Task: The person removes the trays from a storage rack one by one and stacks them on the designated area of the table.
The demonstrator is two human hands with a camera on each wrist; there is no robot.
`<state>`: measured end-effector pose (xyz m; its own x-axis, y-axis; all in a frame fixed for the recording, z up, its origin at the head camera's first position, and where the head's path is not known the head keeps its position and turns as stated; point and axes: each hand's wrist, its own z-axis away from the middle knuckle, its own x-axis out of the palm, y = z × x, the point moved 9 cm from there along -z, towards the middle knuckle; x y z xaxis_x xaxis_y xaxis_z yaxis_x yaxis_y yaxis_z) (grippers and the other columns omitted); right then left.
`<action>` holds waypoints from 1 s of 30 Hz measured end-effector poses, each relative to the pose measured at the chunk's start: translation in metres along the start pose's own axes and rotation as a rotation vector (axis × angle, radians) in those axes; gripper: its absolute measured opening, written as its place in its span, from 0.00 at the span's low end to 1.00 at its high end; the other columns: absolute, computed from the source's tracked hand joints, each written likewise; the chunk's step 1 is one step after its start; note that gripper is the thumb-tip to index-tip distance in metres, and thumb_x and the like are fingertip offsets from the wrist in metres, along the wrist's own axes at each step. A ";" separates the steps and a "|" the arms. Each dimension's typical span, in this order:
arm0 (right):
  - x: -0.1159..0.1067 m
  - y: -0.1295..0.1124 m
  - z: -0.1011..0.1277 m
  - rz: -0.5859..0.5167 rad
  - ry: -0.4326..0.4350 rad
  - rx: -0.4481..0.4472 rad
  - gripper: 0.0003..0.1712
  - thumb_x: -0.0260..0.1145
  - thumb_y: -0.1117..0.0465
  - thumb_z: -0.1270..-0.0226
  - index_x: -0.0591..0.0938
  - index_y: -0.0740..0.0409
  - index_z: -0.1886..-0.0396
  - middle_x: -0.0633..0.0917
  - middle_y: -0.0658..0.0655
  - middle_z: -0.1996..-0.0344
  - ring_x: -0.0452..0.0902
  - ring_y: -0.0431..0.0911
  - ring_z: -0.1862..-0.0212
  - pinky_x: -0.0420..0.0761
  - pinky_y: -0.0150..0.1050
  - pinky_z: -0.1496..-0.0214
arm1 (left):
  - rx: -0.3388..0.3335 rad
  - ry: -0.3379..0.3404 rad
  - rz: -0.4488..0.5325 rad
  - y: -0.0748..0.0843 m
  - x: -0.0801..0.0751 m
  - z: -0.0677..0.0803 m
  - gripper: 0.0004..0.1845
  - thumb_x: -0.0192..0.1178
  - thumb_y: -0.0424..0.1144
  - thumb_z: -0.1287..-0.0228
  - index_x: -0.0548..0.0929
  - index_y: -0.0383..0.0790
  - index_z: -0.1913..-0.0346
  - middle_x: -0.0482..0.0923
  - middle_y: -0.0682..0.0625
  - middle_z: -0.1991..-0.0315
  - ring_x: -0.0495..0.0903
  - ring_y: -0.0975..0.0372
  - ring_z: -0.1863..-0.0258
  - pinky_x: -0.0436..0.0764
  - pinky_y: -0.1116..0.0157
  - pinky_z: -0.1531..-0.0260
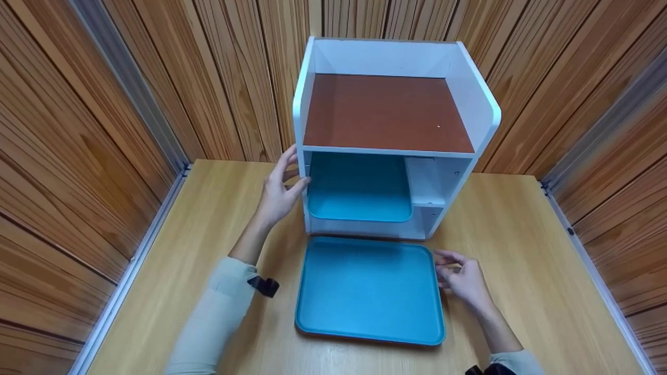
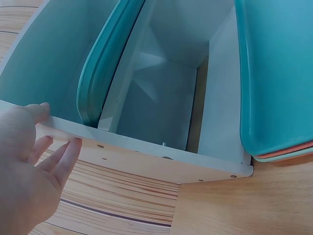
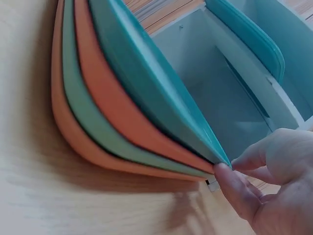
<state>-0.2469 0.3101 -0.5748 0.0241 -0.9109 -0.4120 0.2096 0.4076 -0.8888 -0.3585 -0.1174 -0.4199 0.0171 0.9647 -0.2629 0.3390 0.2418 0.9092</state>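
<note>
A stack of trays lies on the table before a small white shelf unit [image 1: 385,57]. On top is a blue tray [image 1: 371,291]; an orange tray [image 3: 105,98], a green one [image 3: 80,93] and another orange one show beneath it. At the top tray's right edge, near the far corner, my right hand [image 1: 466,278] pinches the rim between thumb and fingers. My left hand [image 1: 281,192] grips the unit's left side panel, thumb at the front edge and fingertips outside. Another blue tray [image 1: 359,187] rests on the middle shelf, its front jutting out.
The unit's top board [image 1: 385,112] is brown with raised white walls. Under the middle shelf is a lower compartment [image 2: 156,98]. Wood-patterned walls [image 1: 234,78] stand behind and at both sides of the light wooden table [image 1: 521,234].
</note>
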 end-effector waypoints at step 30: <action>-0.006 -0.034 0.022 0.042 0.197 -0.123 0.36 0.71 0.61 0.16 0.71 0.61 0.15 0.78 0.72 0.23 0.81 0.68 0.24 0.88 0.51 0.24 | 0.009 -0.002 0.013 0.000 0.000 0.000 0.41 0.65 0.33 0.17 0.60 0.50 0.09 0.72 0.41 0.17 0.81 0.41 0.22 0.87 0.41 0.28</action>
<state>-0.2327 0.3003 -0.5373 -0.1634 -0.8678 -0.4692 0.0910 0.4603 -0.8831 -0.3588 -0.1177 -0.4196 0.0237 0.9674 -0.2520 0.3469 0.2285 0.9097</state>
